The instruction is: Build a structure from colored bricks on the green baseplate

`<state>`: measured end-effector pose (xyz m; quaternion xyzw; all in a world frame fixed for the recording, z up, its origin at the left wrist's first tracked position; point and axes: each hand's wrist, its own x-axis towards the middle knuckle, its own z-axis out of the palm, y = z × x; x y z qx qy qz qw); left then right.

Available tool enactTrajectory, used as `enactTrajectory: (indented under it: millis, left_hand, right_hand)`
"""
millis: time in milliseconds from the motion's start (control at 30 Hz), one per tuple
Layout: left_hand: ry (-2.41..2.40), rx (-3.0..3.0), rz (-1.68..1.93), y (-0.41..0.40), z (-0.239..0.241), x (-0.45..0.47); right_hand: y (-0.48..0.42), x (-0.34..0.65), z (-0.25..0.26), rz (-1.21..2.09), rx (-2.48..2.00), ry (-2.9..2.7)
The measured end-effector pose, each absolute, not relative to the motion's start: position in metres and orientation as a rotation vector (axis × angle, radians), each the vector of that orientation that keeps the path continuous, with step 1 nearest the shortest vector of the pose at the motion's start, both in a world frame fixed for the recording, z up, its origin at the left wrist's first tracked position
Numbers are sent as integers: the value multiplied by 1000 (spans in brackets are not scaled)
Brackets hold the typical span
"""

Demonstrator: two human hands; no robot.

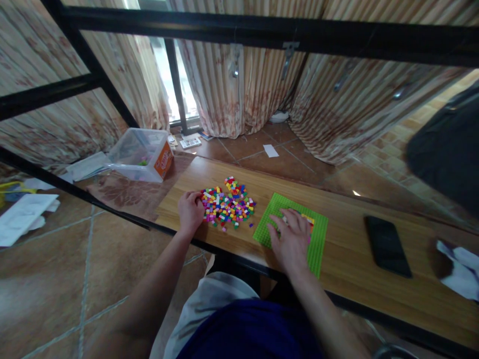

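Note:
A loose pile of small multicoloured toy building bricks (pixel 228 204) lies on the wooden table. My left hand (pixel 191 212) rests at the pile's left edge, its fingers curled in; anything between the fingertips is hidden. To the right of the pile lies a green studded baseplate (pixel 318 249), set at an angle. Over it is my right hand (pixel 292 237), fingers spread and bent down toward the studs, with no brick visible in them. Yellow, orange and pink bricks (pixel 310 220) on the baseplate show past the fingers; my right hand covers the others.
A black phone (pixel 388 246) and crumpled white paper (pixel 460 269) lie on the table (pixel 348 239) at the right. A clear plastic bin (pixel 140 154) with an orange label stands on the floor, back left. A black metal frame (pixel 239 27) crosses in front of the curtains.

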<state>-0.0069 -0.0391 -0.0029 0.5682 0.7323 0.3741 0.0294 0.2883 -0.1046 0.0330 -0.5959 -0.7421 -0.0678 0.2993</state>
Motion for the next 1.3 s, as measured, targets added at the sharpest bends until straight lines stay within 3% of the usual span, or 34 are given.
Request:
enactTrajectory:
  millis: [533,900,1300]
  left_hand:
    - [2244,1747,1185,-39,-2,-6]
    - [2250,1762,1160,-38,-3,-8]
    - [2255,1770,1148,-38,-2,-8]
  right_hand:
    - [-105,235,9,-70,-1572,-2011]
    - [-154,280,19,487,-1454,-1758]
    - [-150,355,18,65,-1673,-1624]
